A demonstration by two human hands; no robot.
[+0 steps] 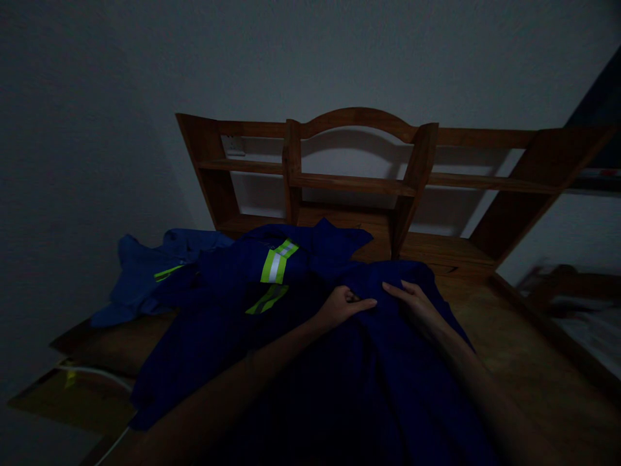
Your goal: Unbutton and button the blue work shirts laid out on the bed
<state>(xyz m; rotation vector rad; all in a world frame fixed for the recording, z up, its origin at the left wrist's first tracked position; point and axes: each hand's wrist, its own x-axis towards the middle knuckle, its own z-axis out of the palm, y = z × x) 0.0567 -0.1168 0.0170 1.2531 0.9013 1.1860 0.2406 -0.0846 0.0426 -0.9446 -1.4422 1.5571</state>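
Deep-blue work garment (373, 362), its cloth pinched in the curled left hand (342, 305), right hand (418, 305) on it just beside, grip there unclear, garment draped over wooden bench (514, 336), yellow-green reflective tape (274, 266) left of hands, paler blue garment (143, 275) farther left, wooden shelf unit (356, 184) behind.

Slim, bare forearms (284, 356) taper into bare hands (339, 305) with slender fingers.
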